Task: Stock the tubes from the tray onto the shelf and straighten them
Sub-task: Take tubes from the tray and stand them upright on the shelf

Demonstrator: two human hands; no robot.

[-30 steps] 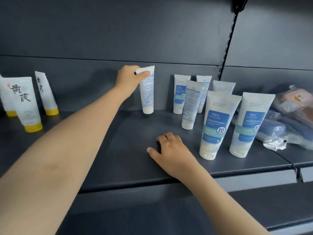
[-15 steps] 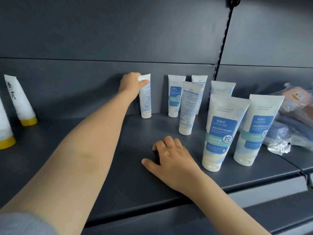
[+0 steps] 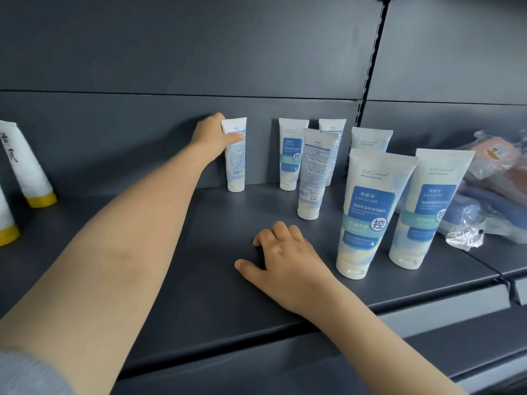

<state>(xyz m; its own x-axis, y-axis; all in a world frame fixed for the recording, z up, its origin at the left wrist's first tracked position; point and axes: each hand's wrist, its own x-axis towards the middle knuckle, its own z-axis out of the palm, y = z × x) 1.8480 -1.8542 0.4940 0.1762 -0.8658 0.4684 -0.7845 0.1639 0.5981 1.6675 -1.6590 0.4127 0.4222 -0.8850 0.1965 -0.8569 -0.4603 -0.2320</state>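
L hand (image 3: 212, 138) grasps the back-left tube (image 3: 235, 163) near its crimped top, thumb across the front, upper mid-left of frame. The tube stands cap-down at the rear of the shelf (image 3: 176, 269), right by the back panel (image 3: 128, 143); touching or not, can't tell. R hand (image 3: 285, 252) lies released on the shelf mid-frame, fingers bent, tips down, holding nothing. Risks, as I judge them: the grip is high and the cap base is narrow, so a sideways tug on let-go prob tips the tube. It also shows its print/barcode side, while the neighbour tube (image 3: 292, 155) to its right shows the blue label. If left so, facing is mismatched and needs a twist, and a twist from the top may walk the base off line. There's a clear gap btwn those two, so spacing looks uneven. The mid tube (image 3: 312, 172) stands fwd of the back row, also print side out, so it isn't straightened yet. R hand is near the big front tube (image 3: 368, 215); a careless sweep right could knock it into the second big tube (image 3: 427, 206) just beside it, domino style. Wrapped packs (image 3: 496, 178) at right edge crowd that end, so there's little room to shift tubes that way. Yellow-cap tubes (image 3: 25, 166) at left edge are well apart, low risk.
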